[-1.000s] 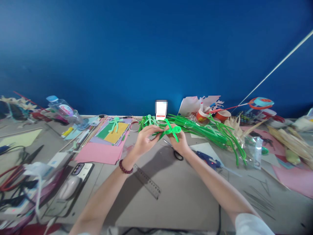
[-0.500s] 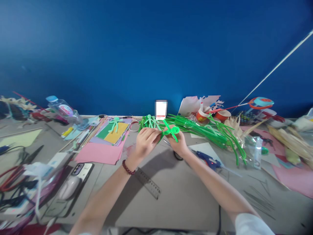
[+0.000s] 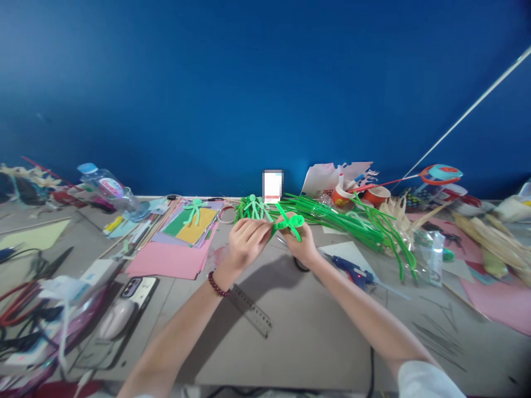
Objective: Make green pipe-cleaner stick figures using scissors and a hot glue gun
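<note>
Between my hands, above the table, is a bright green pipe cleaner figure with a rounded head and stick-like limbs. My right hand is closed around its body, which the fingers partly hide. The fingers of my left hand are pinched at the figure's left end; the exact grip is hidden. Behind my hands, a pale green pipe cleaner figure leans at the wall. Another pale green figure lies on coloured sheets to the left. Loose green pipe cleaners spread out at the right.
A metal ruler lies on the table below my hands. To the right are a blue glue gun and red cups. Pink paper, a phone, a mouse and a water bottle stand or lie left.
My left hand has shifted very slightly left at the figure. Otherwise both hands keep their hold and nothing else on the table has visibly moved.
</note>
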